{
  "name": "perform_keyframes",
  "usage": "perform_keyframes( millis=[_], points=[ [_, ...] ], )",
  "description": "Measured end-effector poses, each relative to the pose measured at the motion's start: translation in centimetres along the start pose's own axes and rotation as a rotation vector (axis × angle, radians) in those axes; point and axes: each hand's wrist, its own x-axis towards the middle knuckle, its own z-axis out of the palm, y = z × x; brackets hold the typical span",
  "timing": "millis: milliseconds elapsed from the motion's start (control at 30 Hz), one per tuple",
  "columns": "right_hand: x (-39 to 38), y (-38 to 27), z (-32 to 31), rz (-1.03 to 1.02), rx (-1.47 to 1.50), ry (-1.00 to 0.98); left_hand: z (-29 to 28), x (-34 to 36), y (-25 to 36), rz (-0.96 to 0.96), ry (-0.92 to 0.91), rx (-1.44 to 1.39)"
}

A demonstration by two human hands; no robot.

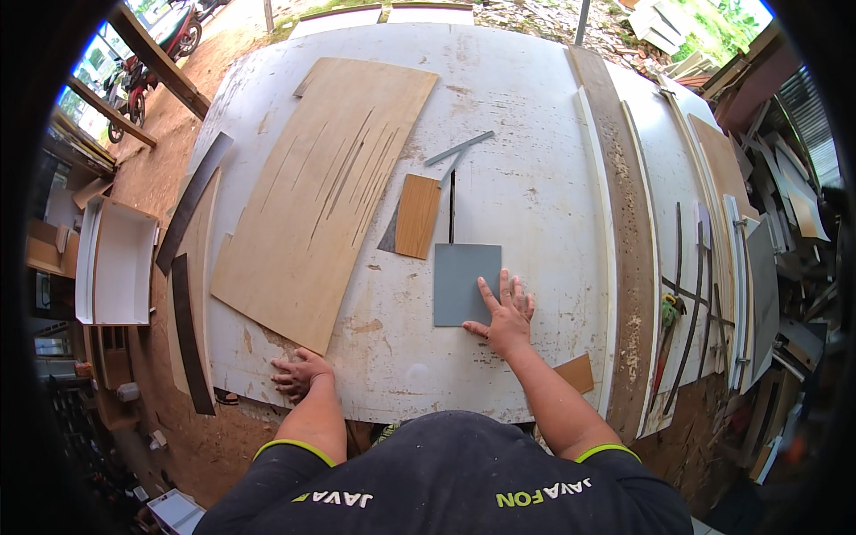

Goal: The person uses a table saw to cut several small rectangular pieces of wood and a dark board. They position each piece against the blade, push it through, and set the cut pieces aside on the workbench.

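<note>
My right hand (506,319) lies with fingers spread on the right edge of a grey-blue rectangular panel (462,285), which rests flat on the white table (401,357). A narrow dark slot or strip (452,209) runs away from the panel's far edge. Beside the near corner of a large plywood sheet (330,169), my left hand (301,373) rests near the table's front edge, fingers apart and holding nothing. Beyond the panel is a wood-grain piece (416,216) overlapping a dark grey piece (388,234). Thin grey strips (459,148) lie farther off.
A long brown board (615,196) runs along the table's right side. Red-handled pliers (664,334) and dark strips (679,259) lie past it. A small brown offcut (575,374) sits by my right forearm. At left stand a white open box (122,263) and dark curved-looking strips (189,330).
</note>
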Motion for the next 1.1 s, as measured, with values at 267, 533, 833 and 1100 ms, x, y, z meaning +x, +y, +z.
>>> perform_keyframes(
  millis=[267, 533, 833, 1100],
  points=[
    [0.4, -0.1, -0.4, 0.002, 0.022, 0.006, 0.0, 0.0, 0.2, -0.017, -0.023, 0.023],
    [1.1, -0.1, -0.5, 0.008, 0.019, 0.010, -2.5, 0.0, 0.9, -0.062, -0.210, 0.045],
    [1.7, -0.1, -0.7, 0.008, -0.002, 0.027, -3.1, 0.1, 0.9, -0.053, -0.240, 0.050],
    [2.3, -0.2, -1.1, 0.017, 0.026, 0.019, -2.3, 0.2, 0.7, -0.059, -0.204, 0.039]
  ],
)
